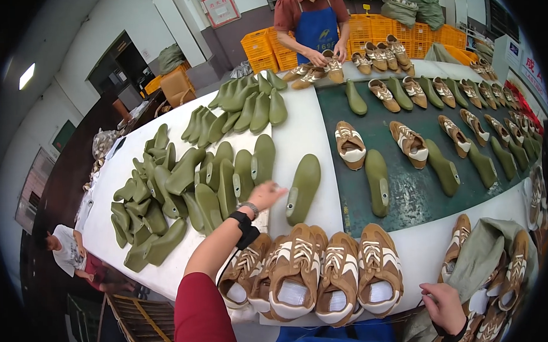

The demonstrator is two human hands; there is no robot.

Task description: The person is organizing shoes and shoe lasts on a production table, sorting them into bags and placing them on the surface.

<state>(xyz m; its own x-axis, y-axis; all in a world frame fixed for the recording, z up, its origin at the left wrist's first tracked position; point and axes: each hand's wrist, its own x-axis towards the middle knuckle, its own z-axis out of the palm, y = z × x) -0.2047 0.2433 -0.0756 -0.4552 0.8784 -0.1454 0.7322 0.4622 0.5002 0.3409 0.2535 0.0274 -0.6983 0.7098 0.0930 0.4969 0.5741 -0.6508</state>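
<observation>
My left hand (pixel 266 196) reaches over the white tabletop, its fingers stretched toward a green shoe last (pixel 303 188) that lies alone. A small gap seems to separate the fingertips from the last, and nothing shows in the hand. At the lower right, my right hand (pixel 443 308) hangs beside the table's near edge with fingers loosely bent and no object visible in it. Between my arms stand several brown sneakers (pixel 298 269) with white stripes, toes pointing away from me. More brown sneakers (pixel 490 319) lie beside my right hand, partly under a grey-green cloth (pixel 488 254).
A heap of green shoe lasts (pixel 183 174) covers the left of the table. On the green conveyor belt (pixel 402 215), lasts and sneakers stand in rows. Across the table, a person in a blue apron (pixel 317 34) handles sneakers before orange crates (pixel 259 48). Another person (pixel 71 247) sits at left.
</observation>
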